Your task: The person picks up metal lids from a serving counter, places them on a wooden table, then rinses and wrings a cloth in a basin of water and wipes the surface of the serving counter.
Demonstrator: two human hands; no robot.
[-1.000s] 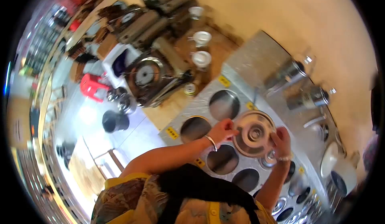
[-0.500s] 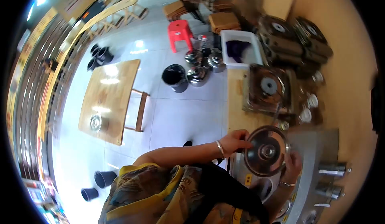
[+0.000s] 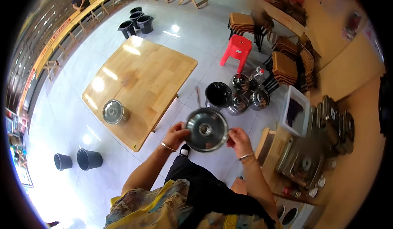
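A round metal lid (image 3: 206,130) with a raised centre is held out in front of my body, above the floor. My left hand (image 3: 177,135) pinches its left rim, and my right hand (image 3: 239,142) grips the right rim. Each wrist wears a bracelet. Beyond the lid stand a black bucket (image 3: 218,94) and several shiny metal kettles (image 3: 238,103).
On the left is a wooden table (image 3: 141,75) bearing a lidded metal pot (image 3: 113,112). A red stool (image 3: 237,52) stands ahead. Two grey buckets (image 3: 89,159) are at lower left. To the right, a counter holds a white bin (image 3: 295,111) and stoves (image 3: 302,162). A person (image 3: 80,2) is far off.
The view has swung left from the counter with round openings to the wooden table and floor. The lid has moved along, still between both hands.
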